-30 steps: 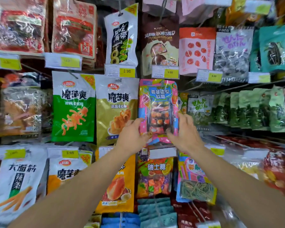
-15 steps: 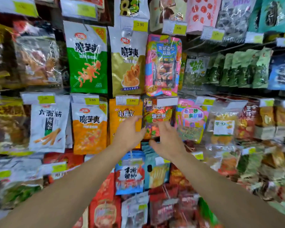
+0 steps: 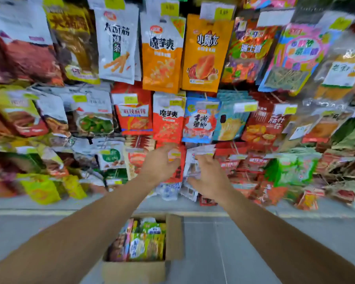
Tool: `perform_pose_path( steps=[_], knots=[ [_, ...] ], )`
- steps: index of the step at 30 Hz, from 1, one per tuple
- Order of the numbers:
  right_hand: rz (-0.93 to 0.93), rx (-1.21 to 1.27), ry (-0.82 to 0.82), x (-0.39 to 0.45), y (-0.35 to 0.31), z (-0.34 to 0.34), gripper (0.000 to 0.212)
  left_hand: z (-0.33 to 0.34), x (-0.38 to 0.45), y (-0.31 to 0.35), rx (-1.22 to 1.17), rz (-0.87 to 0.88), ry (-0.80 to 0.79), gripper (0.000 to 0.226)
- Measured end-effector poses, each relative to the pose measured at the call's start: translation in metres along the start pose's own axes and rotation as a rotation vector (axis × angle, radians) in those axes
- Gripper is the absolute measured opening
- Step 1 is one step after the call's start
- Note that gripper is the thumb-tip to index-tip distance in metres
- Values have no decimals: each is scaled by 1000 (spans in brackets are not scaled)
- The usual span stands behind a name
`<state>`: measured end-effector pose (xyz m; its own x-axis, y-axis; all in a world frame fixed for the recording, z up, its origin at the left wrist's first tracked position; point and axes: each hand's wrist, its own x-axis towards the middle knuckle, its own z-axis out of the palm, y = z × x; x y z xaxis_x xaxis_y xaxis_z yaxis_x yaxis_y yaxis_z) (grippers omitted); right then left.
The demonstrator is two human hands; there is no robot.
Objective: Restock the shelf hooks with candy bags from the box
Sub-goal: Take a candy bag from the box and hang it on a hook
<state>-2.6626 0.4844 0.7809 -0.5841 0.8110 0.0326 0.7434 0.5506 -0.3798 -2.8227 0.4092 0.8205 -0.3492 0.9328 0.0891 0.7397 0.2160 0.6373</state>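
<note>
A cardboard box (image 3: pixel 173 236) stands on the floor below my arms, filled with upright candy bags (image 3: pixel 143 242). My left hand (image 3: pixel 159 166) and my right hand (image 3: pixel 208 177) hang side by side in front of the lowest rows of hanging bags, fingers relaxed and spread, holding nothing. Behind the left hand hangs a red bag (image 3: pixel 177 171); a white crinkled bag (image 3: pixel 195 160) hangs just past the right hand's fingertips. The frame is blurred by motion, so I cannot tell if fingers touch the bags.
Rows of snack bags on hooks fill the shelf wall, with an orange bag (image 3: pixel 205 56) and a blue bag (image 3: pixel 199 119) above my hands. Yellow price tags (image 3: pixel 245 106) sit at the hook ends. Grey floor (image 3: pixel 244 242) surrounds the box.
My view has dropped from the upper hook rows to the bottom rows and the floor box. Both hands have let go of the pink candy bag, left hanging, and moved downward, empty.
</note>
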Motion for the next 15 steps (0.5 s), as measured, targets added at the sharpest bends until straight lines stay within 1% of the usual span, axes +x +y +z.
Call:
perform_pose_path(
  steps=[5, 8, 11, 13, 15],
  knots=[
    [18, 13, -171, -29, -27, 90, 65, 18, -50, -86, 11, -135, -94, 47],
    [51, -4, -314, -39, -51, 149, 68, 26, -76, -157, 12, -257, -196, 52],
    [114, 15, -434, -37, -82, 208, 69, 30, -95, -235, -36, -375, -239, 51],
    [160, 17, -466, -38, -97, 235, 72, 28, -105, -265, -76, -420, -251, 47],
    [210, 12, -512, -29, -115, 279, 67, 27, -108, -313, -111, -482, -286, 52]
  ],
)
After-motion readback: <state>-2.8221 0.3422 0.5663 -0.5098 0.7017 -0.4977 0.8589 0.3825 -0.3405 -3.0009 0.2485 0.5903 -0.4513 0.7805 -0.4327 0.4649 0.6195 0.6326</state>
